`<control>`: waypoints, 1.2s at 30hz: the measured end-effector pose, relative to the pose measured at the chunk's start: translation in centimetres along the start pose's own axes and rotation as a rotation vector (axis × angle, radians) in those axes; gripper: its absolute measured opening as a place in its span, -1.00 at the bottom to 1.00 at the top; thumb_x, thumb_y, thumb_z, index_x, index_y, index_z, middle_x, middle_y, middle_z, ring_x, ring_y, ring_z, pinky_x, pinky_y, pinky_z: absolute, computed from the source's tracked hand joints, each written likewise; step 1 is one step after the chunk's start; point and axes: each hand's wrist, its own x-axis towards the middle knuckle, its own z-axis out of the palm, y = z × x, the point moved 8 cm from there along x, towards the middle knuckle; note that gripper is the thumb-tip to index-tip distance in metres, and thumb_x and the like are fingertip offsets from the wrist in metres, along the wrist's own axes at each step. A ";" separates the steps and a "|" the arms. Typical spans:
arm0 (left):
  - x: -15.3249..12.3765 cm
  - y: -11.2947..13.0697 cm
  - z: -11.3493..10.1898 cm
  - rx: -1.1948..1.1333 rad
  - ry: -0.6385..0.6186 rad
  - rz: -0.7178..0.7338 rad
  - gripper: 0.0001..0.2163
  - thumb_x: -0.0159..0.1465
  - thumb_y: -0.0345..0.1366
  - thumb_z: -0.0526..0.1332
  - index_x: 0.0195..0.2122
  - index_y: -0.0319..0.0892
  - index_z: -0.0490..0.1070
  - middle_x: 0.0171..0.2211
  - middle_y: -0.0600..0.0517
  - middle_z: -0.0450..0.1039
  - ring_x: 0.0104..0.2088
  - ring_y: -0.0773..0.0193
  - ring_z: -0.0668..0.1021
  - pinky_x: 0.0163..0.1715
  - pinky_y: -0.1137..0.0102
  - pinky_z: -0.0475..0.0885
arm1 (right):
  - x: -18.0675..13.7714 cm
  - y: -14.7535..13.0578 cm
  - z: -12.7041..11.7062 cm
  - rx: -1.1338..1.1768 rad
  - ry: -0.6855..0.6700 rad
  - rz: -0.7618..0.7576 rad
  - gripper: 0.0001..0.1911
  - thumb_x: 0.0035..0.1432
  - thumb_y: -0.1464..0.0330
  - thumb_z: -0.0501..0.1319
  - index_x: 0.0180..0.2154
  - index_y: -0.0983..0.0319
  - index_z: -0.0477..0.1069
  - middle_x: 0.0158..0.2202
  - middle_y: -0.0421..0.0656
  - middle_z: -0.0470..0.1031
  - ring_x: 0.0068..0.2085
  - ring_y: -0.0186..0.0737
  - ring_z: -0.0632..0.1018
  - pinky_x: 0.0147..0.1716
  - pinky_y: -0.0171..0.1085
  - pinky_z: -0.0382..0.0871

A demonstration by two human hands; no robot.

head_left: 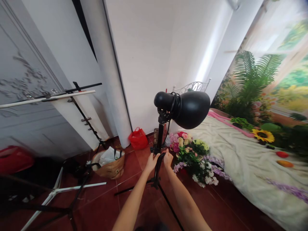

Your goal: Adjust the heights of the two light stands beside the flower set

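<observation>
Head view, fingers (pixel 168 156) on stand (pixel 157 175), black lamp (pixel 193 109)

The left grip (pixel 151 161), a bare human hand, and matching right grip (pixel 167 159) join slim, smooth, bare forearms (pixel 185 202) tapering toward narrow wrists (pixel 169 168). Whether dark shapes (pixel 160 227) between them are clothing is unclear.

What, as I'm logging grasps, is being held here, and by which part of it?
The black lamp stand, around its collar beneath the lamp, in the left grip and right grip; the exact contact points cannot be told.
</observation>
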 end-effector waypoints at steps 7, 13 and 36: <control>0.1 -0.1 -0.1 0.010 -0.008 -0.009 -0.64 0.12 -0.10 0.23 -0.13 -0.21 0.37 -0.10 -0.14 0.48 -0.09 0.15 0.52 0.00 0.22 0.37 | 0.1 -2.1 -0.4 -0.160 -0.176 -0.219 -0.36 0.28 0.09 -0.27 -0.44 0.25 0.46 -0.43 -0.06 0.53 -0.38 -0.22 0.52 -0.32 -0.32 0.31; 0.2 -0.3 0.0 0.011 -0.026 0.011 -0.64 0.14 -0.08 0.20 -0.14 -0.22 0.37 -0.11 -0.14 0.49 -0.12 0.16 0.54 -0.03 0.22 0.38 | -2.0 -5.2 -2.8 -0.253 -0.430 -0.551 -0.61 0.25 0.20 -0.07 -0.02 0.18 0.37 -0.10 -0.09 0.48 -0.07 -0.22 0.46 -0.04 -0.24 0.30; -0.2 -1.1 0.5 -0.022 0.061 0.016 -0.61 0.17 -0.10 0.18 -0.04 -0.22 0.32 -0.05 -0.14 0.46 -0.08 0.16 0.52 -0.01 0.23 0.39 | 1.6 -2.9 2.2 -0.394 -0.416 -0.631 -0.47 0.29 0.27 -0.25 -0.59 0.23 0.29 -0.54 -0.08 0.37 -0.45 -0.26 0.38 -0.38 -0.32 0.18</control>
